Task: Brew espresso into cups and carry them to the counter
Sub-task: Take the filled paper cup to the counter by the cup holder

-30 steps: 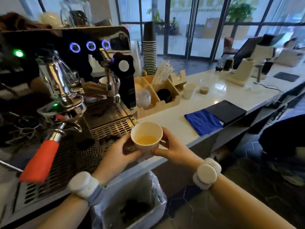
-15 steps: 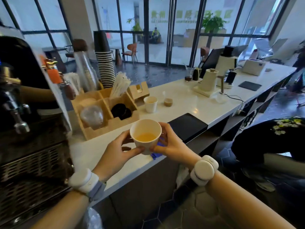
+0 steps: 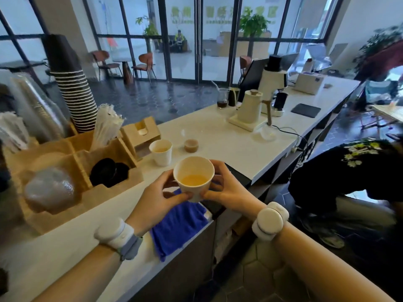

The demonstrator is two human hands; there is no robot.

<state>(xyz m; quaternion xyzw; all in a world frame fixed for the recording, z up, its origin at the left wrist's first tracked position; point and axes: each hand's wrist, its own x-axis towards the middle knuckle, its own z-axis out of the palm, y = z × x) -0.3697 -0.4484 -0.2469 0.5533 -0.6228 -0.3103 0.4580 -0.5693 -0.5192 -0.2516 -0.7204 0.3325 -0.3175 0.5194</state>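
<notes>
White counter [image 3: 218,136] in glass-walled café, both hands' fingers [image 3: 174,196] holding paper cup [image 3: 193,178]

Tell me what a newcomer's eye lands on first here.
First, the white paper cup of pale orange-brown liquid, held by the left hand and right hand above the blue cloth at the counter edge. Next, a second paper cup standing on the white counter beyond, and the tall stack of cups at left.

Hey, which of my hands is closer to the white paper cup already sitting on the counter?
Left. Your left hand grips the held cup just below and slightly left of the white paper cup on the counter; your right hand holds the opposite side, farther right of it.
</notes>
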